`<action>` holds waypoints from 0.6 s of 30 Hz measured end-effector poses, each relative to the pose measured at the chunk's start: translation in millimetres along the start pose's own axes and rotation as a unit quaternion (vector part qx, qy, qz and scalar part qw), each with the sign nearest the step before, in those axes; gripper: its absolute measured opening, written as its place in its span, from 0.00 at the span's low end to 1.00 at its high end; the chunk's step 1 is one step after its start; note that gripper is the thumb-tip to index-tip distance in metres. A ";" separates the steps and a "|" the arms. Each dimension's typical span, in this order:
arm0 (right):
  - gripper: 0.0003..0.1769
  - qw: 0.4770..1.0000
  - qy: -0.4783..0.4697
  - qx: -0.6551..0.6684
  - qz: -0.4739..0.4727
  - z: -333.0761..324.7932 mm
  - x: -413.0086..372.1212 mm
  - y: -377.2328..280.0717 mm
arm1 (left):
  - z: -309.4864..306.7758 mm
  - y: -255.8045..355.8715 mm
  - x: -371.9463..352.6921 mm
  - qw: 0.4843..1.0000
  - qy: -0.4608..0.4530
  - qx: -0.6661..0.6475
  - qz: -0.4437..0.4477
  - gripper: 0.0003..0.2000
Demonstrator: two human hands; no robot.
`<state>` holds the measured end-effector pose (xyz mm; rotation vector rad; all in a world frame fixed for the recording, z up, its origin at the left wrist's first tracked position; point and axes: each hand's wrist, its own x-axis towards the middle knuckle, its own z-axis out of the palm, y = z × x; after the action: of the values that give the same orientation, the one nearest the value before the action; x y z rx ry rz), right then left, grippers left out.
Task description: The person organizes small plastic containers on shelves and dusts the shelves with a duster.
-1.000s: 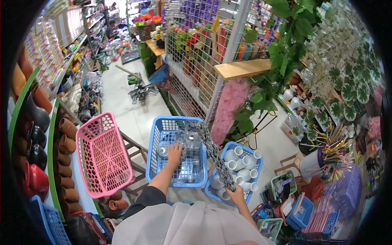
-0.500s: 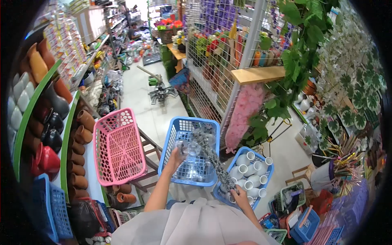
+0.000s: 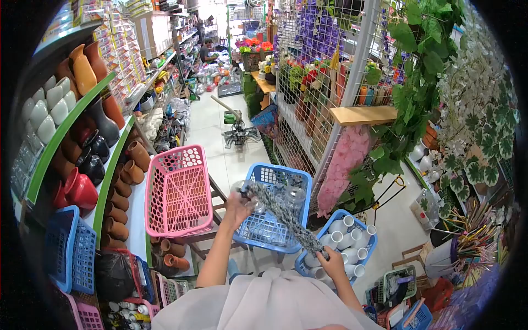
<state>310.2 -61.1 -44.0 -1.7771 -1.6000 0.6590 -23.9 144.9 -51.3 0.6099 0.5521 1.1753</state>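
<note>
My left hand (image 3: 236, 212) is closed around a clear glass jar (image 3: 241, 188), held over the left side of a blue plastic basket (image 3: 309, 192). My right hand (image 3: 332, 264) grips the lower end of a long, fluffy grey duster (image 3: 283, 215). It slants up and left across the basket, and its far end overlaps the jar in this view. Inside the basket lie more clear glass pieces (image 3: 294, 197), partly covered by the duster. Close beneath my right hand, a second blue basket (image 3: 375, 242) holds several white vases (image 3: 348, 240).
A pink basket (image 3: 149, 206) rests on a wooden stand to the left. Shelves of clay pots (image 3: 117, 228) and glazed vases line that side. A wire-mesh rack (image 3: 308, 110) with artificial flowers stands on the right. Up the aisle, a person (image 3: 207, 50) sits low among goods.
The view has tilted up and swung left, so things appear lower and further right. The duster's far end has shifted from over the basket to the jar in my left hand.
</note>
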 end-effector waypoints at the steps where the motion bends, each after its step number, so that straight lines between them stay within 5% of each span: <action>1: 0.19 1.000 0.024 -0.009 -0.004 0.6 -0.6 -2.6 | 5.1 -2.7 -2.3 1.000 0.001 0.000 0.000 0.35; 4: 0.20 0.998 -0.042 0.011 -0.044 3.4 -6.2 18.4 | 17.1 -1.3 -10.8 0.990 -0.027 0.140 0.019 0.40; 7: 0.21 0.998 -0.023 -0.015 -0.056 -10.3 -13.2 18.6 | 21.2 12.2 -19.8 1.000 -0.006 0.014 0.020 0.39; 10: 0.20 1.000 0.020 -0.007 0.014 -8.1 -9.3 18.4 | 24.1 -0.6 -20.2 0.997 -0.028 0.071 0.029 0.39; 12: 0.20 1.000 0.021 0.001 -0.018 0.0 -10.2 18.3 | 18.9 -5.4 -22.2 0.985 -0.063 0.163 0.007 0.43; 18: 0.20 0.999 -0.042 -0.012 -0.028 -4.3 -4.5 28.4 | 25.5 17.6 -37.3 0.991 -0.053 0.119 0.030 0.43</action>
<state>331.6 -67.3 -62.5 -1.7347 -1.7149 0.6991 -29.2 110.2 -17.8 0.8925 0.5913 1.1346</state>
